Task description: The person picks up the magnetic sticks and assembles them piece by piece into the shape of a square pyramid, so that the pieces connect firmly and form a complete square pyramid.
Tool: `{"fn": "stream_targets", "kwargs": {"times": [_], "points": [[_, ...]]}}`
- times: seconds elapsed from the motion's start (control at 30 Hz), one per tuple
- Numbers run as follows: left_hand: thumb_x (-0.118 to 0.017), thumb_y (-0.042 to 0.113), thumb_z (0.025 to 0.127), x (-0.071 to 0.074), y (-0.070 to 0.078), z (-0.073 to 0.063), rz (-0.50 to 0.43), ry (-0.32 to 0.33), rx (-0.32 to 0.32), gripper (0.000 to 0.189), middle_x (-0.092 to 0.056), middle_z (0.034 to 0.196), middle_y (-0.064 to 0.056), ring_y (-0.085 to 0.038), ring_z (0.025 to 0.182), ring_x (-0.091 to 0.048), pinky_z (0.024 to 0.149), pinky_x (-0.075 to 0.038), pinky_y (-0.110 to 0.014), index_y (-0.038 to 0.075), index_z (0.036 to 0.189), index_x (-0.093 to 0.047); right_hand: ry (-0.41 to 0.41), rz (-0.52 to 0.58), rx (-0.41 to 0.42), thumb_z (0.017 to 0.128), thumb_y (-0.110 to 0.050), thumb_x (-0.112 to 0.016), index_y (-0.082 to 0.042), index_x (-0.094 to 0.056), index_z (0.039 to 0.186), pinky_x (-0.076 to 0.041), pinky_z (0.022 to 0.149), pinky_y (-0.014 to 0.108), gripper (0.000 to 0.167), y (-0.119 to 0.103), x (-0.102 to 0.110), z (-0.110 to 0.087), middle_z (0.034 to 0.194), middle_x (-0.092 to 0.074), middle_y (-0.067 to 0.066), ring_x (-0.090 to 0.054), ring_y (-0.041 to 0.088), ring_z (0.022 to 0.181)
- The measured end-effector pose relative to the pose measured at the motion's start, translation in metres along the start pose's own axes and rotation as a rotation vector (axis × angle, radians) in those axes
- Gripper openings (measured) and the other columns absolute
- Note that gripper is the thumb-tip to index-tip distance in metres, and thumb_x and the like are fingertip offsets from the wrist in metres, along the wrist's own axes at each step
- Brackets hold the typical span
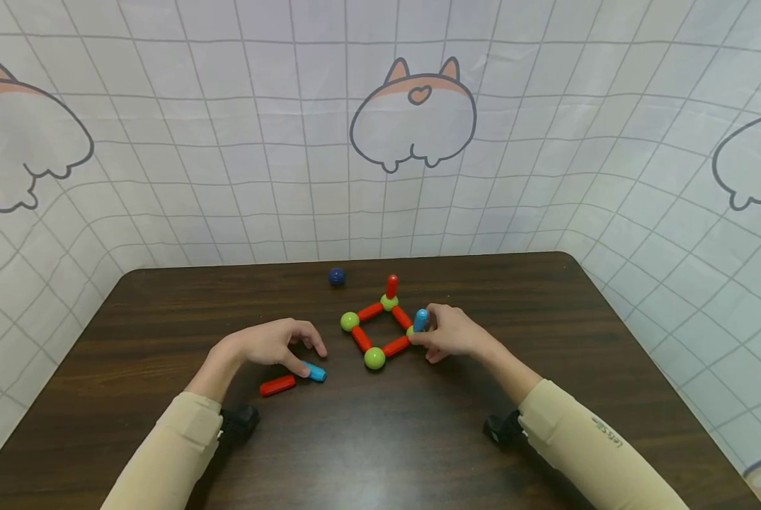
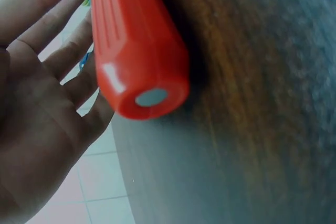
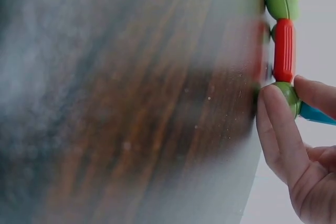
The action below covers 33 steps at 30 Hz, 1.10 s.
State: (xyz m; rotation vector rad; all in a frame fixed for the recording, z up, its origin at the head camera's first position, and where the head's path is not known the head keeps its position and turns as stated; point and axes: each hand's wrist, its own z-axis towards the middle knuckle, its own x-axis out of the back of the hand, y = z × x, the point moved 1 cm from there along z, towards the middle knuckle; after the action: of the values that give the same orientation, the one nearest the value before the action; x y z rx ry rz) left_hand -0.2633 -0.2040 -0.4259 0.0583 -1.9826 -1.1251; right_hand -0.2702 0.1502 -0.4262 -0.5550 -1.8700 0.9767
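Four-sided and flat, a frame of red magnetic rods and green balls lies mid-table. A red rod stands upright on its far ball. At the right corner, my right hand pinches an upright blue rod at the corner's green ball, fingertips against that ball in the right wrist view. Left of the frame, my left hand has its fingers spread and its thumb at a lying blue rod. Beside it lies a loose red rod, its silver end disc showing in the left wrist view.
A dark blue ball sits near the back edge of the dark wooden table. Behind and beside the table hangs a white grid-patterned cloth with cartoon animal prints.
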Motion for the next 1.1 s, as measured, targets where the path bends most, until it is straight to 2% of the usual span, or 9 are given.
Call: {"fn": "stream_targets", "kwargs": {"times": [0.23, 0.4, 0.57, 0.67, 0.73, 0.8, 0.9, 1.0, 1.1], "points": [[-0.081, 0.02, 0.091, 0.0, -0.003, 0.002, 0.013, -0.003, -0.059, 0.019, -0.064, 0.118, 0.004, -0.024, 0.115, -0.052, 0.106, -0.038, -0.055, 0.016, 0.109, -0.077, -0.012, -0.048, 0.015, 0.095, -0.018, -0.077, -0.003, -0.059, 0.103, -0.061, 0.063, 0.036, 0.024, 0.0, -0.001, 0.0, 0.076, -0.07, 0.012, -0.073, 0.024, 0.065], [-0.08, 0.017, 0.091, -0.001, -0.003, 0.003, 0.019, 0.018, -0.052, 0.015, -0.066, 0.113, 0.006, -0.023, 0.109, -0.054, 0.097, -0.044, -0.048, 0.018, 0.107, -0.079, -0.012, -0.068, -0.001, 0.094, -0.02, -0.078, -0.004, -0.058, 0.099, -0.061, 0.063, 0.034, 0.026, 0.0, -0.002, -0.002, 0.079, -0.068, 0.013, -0.073, 0.022, 0.064], [-0.08, 0.015, 0.092, -0.002, 0.0, 0.003, 0.034, 0.048, -0.043, 0.021, -0.068, 0.106, 0.005, -0.022, 0.099, -0.058, 0.086, -0.05, -0.038, 0.014, 0.112, -0.078, -0.009, -0.066, 0.001, 0.092, -0.021, -0.08, -0.005, -0.058, 0.095, -0.06, 0.061, 0.034, 0.027, 0.0, -0.005, -0.004, 0.079, -0.066, 0.013, -0.073, 0.022, 0.063], [-0.079, 0.016, 0.093, -0.002, 0.0, 0.003, 0.028, 0.059, -0.04, 0.023, -0.068, 0.104, 0.004, -0.021, 0.095, -0.06, 0.084, -0.051, -0.036, 0.012, 0.115, -0.077, -0.011, -0.077, 0.01, 0.091, -0.022, -0.082, -0.005, -0.06, 0.095, -0.06, 0.061, 0.034, 0.028, -0.001, -0.007, -0.005, 0.079, -0.067, 0.013, -0.072, 0.022, 0.062], [-0.079, 0.017, 0.093, -0.002, 0.001, 0.003, 0.03, 0.065, -0.035, 0.024, -0.068, 0.103, 0.004, -0.021, 0.095, -0.06, 0.085, -0.052, -0.037, 0.012, 0.116, -0.077, -0.03, -0.089, 0.009, 0.089, -0.022, -0.083, -0.003, -0.061, 0.101, -0.06, 0.062, 0.033, 0.031, -0.002, -0.007, -0.006, 0.08, -0.068, 0.011, -0.073, 0.022, 0.062], [-0.079, 0.017, 0.092, -0.002, 0.003, 0.002, 0.025, 0.065, -0.022, 0.025, -0.068, 0.103, 0.004, -0.021, 0.095, -0.06, 0.086, -0.051, -0.038, 0.012, 0.117, -0.077, -0.062, -0.082, 0.01, 0.088, -0.019, -0.084, 0.002, -0.061, 0.114, -0.06, 0.063, 0.034, 0.04, -0.003, -0.005, -0.007, 0.081, -0.07, 0.011, -0.073, 0.022, 0.064], [-0.08, 0.014, 0.091, -0.003, 0.005, 0.003, 0.02, 0.057, -0.007, 0.026, -0.068, 0.102, 0.003, -0.022, 0.094, -0.06, 0.084, -0.051, -0.037, 0.012, 0.117, -0.076, -0.129, -0.046, 0.015, 0.088, -0.009, -0.082, 0.009, -0.051, 0.133, -0.061, 0.067, 0.036, 0.057, -0.003, 0.002, -0.008, 0.084, -0.07, 0.011, -0.073, 0.024, 0.069], [-0.08, 0.01, 0.091, -0.003, 0.006, 0.005, 0.026, 0.05, -0.006, 0.025, -0.068, 0.1, 0.003, -0.021, 0.092, -0.061, 0.082, -0.052, -0.035, 0.011, 0.116, -0.076, -0.153, 0.024, 0.025, 0.09, 0.004, -0.072, 0.011, -0.046, 0.138, -0.062, 0.071, 0.039, 0.055, -0.001, 0.01, -0.005, 0.088, -0.069, 0.015, -0.072, 0.027, 0.075], [-0.079, 0.01, 0.091, -0.003, 0.008, 0.005, 0.05, 0.055, -0.022, 0.022, -0.068, 0.099, 0.003, -0.02, 0.09, -0.06, 0.081, -0.052, -0.034, 0.011, 0.113, -0.077, -0.117, 0.104, 0.047, 0.095, 0.007, -0.062, 0.011, -0.045, 0.137, -0.061, 0.076, 0.042, 0.045, 0.001, 0.016, 0.001, 0.095, -0.067, 0.019, -0.071, 0.029, 0.081]]}}
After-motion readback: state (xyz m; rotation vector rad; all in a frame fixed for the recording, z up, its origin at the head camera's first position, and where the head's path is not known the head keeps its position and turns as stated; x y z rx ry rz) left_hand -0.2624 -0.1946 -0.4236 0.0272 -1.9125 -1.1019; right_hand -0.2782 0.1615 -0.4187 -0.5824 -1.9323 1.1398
